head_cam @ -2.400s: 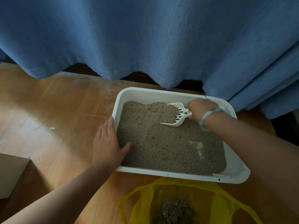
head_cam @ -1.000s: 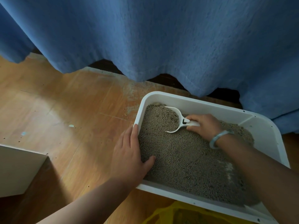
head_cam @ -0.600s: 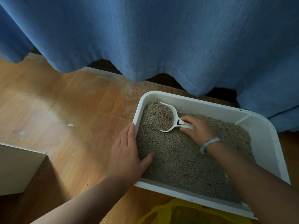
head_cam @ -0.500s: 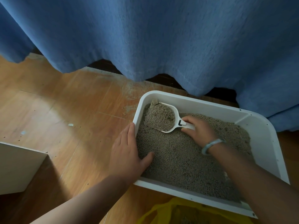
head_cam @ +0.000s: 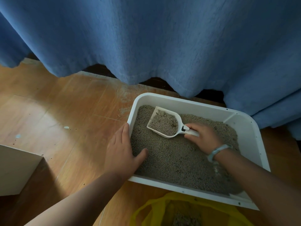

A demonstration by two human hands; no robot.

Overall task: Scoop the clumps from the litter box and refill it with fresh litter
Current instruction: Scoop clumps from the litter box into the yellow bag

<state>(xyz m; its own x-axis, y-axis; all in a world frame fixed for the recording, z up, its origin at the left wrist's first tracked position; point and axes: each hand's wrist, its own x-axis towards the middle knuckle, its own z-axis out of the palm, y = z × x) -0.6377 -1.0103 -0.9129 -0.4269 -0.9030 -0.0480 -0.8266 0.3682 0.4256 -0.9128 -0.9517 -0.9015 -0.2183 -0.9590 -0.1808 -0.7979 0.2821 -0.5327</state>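
A white litter box (head_cam: 254,144) sits on the wooden floor, filled with grey-brown litter (head_cam: 172,159). My right hand (head_cam: 205,137) grips the handle of a white scoop (head_cam: 164,123), held level over the far left part of the box. The scoop holds loose litter and a small clump near its front lip. My left hand (head_cam: 121,151) clamps the box's left wall, fingers outside on the floor side and thumb pressed into the litter. A pale bangle circles my right wrist.
A yellow plastic bag (head_cam: 156,211) with clumped litter inside lies just in front of the box. Blue curtains (head_cam: 154,43) hang close behind it. A white box corner (head_cam: 17,170) stands at the left. Scattered grains and small scraps (head_cam: 66,127) dot the floor.
The scoop pushed into the far left corner, then lifted out loaded with litter and tilted level. My left hand kept its hold on the box wall.
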